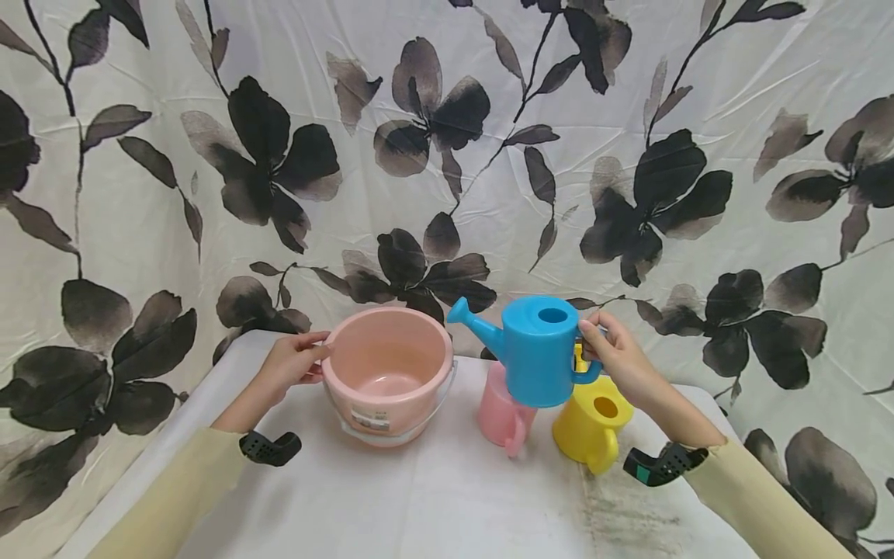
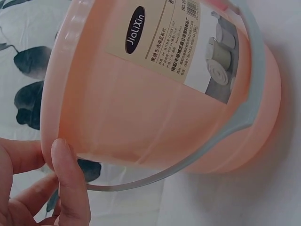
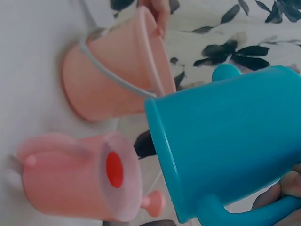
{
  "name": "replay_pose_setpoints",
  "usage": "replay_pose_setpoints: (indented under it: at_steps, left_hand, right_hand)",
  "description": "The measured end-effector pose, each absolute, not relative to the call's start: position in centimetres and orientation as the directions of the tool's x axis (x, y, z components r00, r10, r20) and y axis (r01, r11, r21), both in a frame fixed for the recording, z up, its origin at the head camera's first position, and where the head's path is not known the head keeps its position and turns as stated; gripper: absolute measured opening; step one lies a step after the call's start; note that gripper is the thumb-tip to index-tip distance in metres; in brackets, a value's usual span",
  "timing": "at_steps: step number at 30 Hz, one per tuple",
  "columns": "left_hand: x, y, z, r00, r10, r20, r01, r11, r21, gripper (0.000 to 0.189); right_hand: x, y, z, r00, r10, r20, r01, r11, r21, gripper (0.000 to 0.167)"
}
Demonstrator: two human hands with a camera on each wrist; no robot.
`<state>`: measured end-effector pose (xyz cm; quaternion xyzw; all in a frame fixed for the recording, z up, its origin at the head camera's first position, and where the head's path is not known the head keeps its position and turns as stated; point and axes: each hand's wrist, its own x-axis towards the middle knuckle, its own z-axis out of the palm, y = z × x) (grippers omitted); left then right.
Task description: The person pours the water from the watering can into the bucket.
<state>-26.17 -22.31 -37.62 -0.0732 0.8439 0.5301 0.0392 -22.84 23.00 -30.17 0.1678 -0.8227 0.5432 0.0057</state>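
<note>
My left hand (image 1: 293,363) holds the left rim of a pink bucket (image 1: 391,392), thumb and fingers on either side of the edge in the left wrist view. The bucket stands on the table with its grey-white handle (image 2: 188,162) hanging down the front and a label (image 2: 183,44) on its side. My right hand (image 1: 618,353) grips the handle of a blue watering can (image 1: 538,357), raised above the table with its spout toward the bucket. Behind and below it are a pink watering can (image 1: 504,411), partly hidden, and a yellow watering can (image 1: 594,427).
A white-covered table (image 1: 419,505) carries the bucket and the pink and yellow cans. Dark stains (image 1: 628,512) mark its front right. A floral cloth (image 1: 433,194) hangs close behind the table. Each wrist wears a black band (image 1: 271,449).
</note>
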Motion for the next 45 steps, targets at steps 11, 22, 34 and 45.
replay_pose_setpoints:
  at_steps: [11,22,34,45]
  left_hand:
    - [-26.2,-22.4,-37.7,-0.988,-0.084,-0.131,-0.155,0.429,0.890,0.052]
    - [-26.1,-22.4,-37.7,-0.988,-0.086,-0.126,-0.151,0.429,0.891,0.052]
    - [-26.0,-22.3,-37.5,-0.988,-0.091,-0.128,-0.155,0.432,0.889,0.052]
    - [-26.0,-22.2,-37.5,-0.987,-0.088,-0.132,-0.158,0.436,0.886,0.052]
  right_hand:
    - [-24.6,21.1,-29.2,-0.931,-0.309,0.195,-0.314,0.403,-0.860,0.028]
    - [-25.6,19.5,-28.6,-0.938,-0.301,0.174,-0.298,0.438,-0.848,0.026]
    - [-25.8,18.6,-28.6,-0.962,-0.245,0.117,-0.225,0.481,-0.847,0.032]
    - [-25.9,18.4,-28.4,-0.949,-0.292,0.119,-0.253,0.482,-0.839,0.042]
